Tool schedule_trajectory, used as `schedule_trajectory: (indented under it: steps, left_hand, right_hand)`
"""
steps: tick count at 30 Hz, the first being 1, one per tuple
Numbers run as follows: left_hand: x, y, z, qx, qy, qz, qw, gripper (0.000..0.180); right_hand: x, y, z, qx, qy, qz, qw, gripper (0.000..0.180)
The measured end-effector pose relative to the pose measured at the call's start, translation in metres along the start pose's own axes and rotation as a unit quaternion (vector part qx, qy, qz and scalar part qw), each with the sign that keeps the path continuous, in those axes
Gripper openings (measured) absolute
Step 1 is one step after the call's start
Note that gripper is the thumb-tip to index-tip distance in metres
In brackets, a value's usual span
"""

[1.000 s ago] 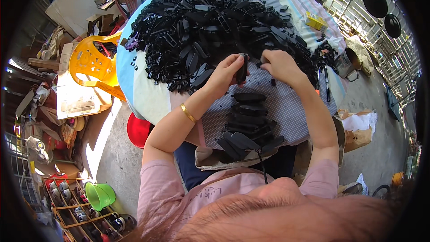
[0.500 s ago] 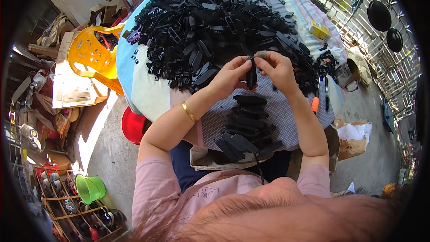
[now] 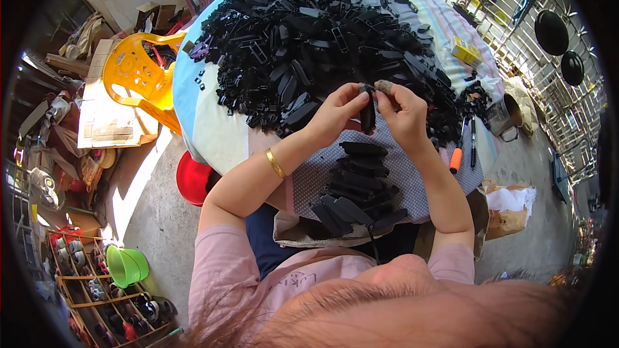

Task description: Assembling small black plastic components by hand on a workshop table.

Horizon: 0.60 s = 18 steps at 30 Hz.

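Note:
My left hand point(image 3: 335, 115) and my right hand point(image 3: 403, 113) meet above the table's near side, both gripping one slim black plastic part point(image 3: 367, 115) held upright between the fingertips. A gold bangle point(image 3: 275, 163) circles my left wrist. Just below the hands a row of several stacked black parts point(image 3: 358, 183) lies on a dotted grey cloth point(image 3: 412, 180). Beyond the hands a big heap of black plastic parts point(image 3: 316, 32) covers most of the round table point(image 3: 200, 122).
An orange marker point(image 3: 455, 159) and two pens point(image 3: 472, 142) lie at the table's right edge beside a metal cup point(image 3: 506, 116). A yellow plastic chair point(image 3: 138, 77), a red stool point(image 3: 193, 179), a green cup point(image 3: 126, 264) and shelves of clutter stand to the left.
Both hands have drawn back from the heap toward me with the black part, now held upright between them. The view has shifted slightly.

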<state>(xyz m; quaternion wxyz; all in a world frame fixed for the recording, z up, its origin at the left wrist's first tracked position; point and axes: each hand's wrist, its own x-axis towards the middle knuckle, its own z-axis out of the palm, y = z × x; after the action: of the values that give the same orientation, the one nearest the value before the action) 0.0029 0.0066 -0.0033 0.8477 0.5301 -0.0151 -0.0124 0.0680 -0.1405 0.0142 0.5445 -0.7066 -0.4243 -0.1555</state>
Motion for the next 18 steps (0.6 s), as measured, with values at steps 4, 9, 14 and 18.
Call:
schedule_trajectory:
  steps: [4,9,14,18]
  left_hand:
    - [-0.0025,0.0013,0.0035,0.022,-0.001,0.032,0.999,0.029]
    - [-0.0018,-0.0006,0.004,0.034,0.017,0.05,0.998,0.03]
    - [-0.004,0.0032,0.0052,0.056,0.027,0.058,0.996,0.032]
    - [-0.0034,0.0016,0.0041,0.042,0.038,0.054,0.997,0.032]
  right_hand:
    - [0.0026,-0.0064,-0.0027,-0.033,0.0,-0.03,0.999,0.01]
    - [0.0037,-0.0062,-0.0022,-0.078,-0.012,-0.104,0.991,0.011]
    - [0.0028,-0.0014,0.0021,-0.083,0.022,-0.168,0.982,0.011]
    - [0.0025,-0.0012,0.0051,-0.071,0.031,-0.166,0.983,0.009]
